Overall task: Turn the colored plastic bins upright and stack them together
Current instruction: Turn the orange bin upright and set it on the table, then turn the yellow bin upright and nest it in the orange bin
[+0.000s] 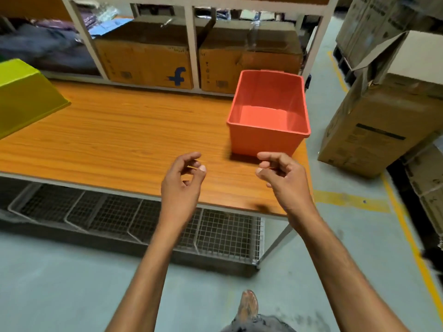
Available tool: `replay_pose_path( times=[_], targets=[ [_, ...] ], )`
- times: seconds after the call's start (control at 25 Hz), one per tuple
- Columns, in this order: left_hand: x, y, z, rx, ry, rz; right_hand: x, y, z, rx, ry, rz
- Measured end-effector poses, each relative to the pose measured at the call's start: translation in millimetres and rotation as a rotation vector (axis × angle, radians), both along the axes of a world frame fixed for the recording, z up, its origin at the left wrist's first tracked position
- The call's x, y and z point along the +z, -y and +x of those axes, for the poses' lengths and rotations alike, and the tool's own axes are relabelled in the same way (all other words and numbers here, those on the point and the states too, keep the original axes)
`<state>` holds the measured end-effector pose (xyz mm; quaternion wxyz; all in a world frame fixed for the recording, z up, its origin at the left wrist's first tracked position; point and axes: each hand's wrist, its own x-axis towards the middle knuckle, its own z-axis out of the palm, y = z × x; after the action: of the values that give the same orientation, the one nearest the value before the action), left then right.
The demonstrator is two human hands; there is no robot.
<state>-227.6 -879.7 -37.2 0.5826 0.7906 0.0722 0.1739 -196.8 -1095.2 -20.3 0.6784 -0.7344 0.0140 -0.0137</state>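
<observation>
both hands, left hand (183, 180) and right hand (285, 178), hang empty with fingers loosely curled over the counter (119, 140), so next reach left for the tipped green bin (24, 92), grab both sides, flip it, then drop it into the upright red bin (268, 116).

Soft, even indoor light leaves a short shadow under the red bin (268, 116); the frame is motion-smeared (worst at the upper left) and bowed toward its edges.

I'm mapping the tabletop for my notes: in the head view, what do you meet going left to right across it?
Green bin, upside down at the left edge → left hand → right hand → red bin, upright near the table's right end.
</observation>
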Motion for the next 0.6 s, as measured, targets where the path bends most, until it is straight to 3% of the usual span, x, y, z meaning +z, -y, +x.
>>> replay_pose_path(
  times=[0.08,0.16,0.36,0.6],
  targets=[
    [-10,-23,-38,-0.021,-0.032,0.15,-11,-29,-28,0.038,-0.037,-0.011],
    [-19,-48,-73,-0.02,-0.081,0.154,-21,-60,-59,0.089,-0.118,0.041],
    [-35,-119,-161,0.055,-0.214,-0.352,-38,-148,-137,0.229,-0.336,0.354],
    [-51,-207,-235,0.2,-0.322,-0.717,-67,-250,-198,0.323,-0.514,0.54]
  ],
)
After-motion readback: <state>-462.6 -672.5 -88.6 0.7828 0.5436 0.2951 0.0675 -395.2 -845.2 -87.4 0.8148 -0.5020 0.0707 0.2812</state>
